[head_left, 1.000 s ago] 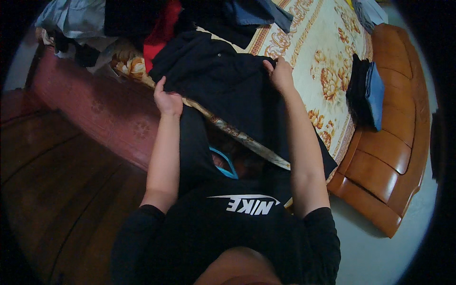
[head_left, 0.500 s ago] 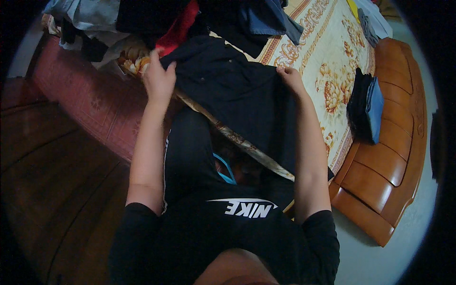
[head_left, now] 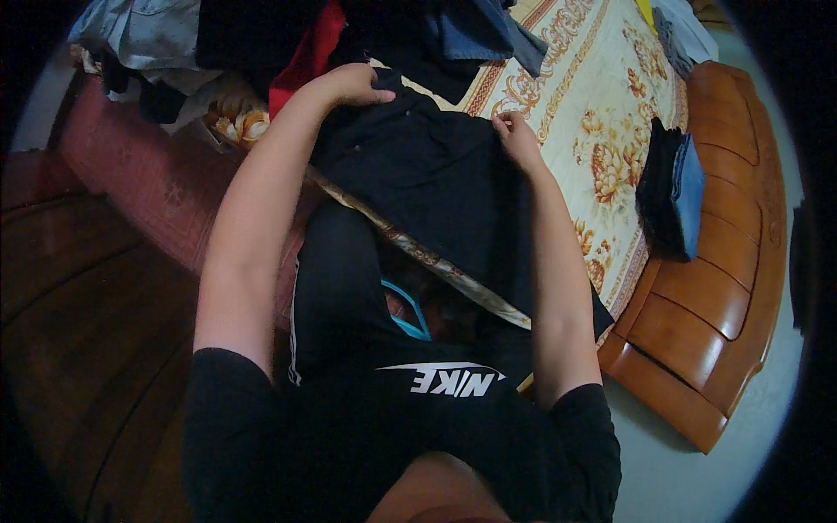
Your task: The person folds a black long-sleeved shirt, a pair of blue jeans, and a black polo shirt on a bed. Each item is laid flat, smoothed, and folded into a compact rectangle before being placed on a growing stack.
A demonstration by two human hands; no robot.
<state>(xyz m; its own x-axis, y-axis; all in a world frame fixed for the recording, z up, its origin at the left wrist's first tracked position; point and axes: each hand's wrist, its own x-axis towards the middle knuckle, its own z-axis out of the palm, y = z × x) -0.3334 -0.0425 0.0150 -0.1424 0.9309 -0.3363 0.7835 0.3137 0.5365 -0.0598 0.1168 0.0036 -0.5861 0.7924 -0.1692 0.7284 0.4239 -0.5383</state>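
A black garment (head_left: pixel 427 166) lies spread at the edge of the patterned bed cover, with small round studs near its far left part. My left hand (head_left: pixel 353 84) is at its far left corner, fingers and thumb closing on the cloth's edge. At the far right corner my right hand (head_left: pixel 516 138) pinches the fabric between thumb and fingers. The garment's near side runs down under my right forearm, and its full shape cannot be made out.
A heap of clothes, with a red piece (head_left: pixel 305 61) and blue denim (head_left: pixel 471 30), lies at the far side. Folded dark and blue jeans (head_left: pixel 676 192) rest against the wooden headboard (head_left: pixel 724 227). The cream flowered bed cover (head_left: pixel 602 157) stretches to the right.
My left hand has moved right and farther away, from beside the garment's left edge onto its far corner. My right hand has shifted slightly left, still at the far right corner.
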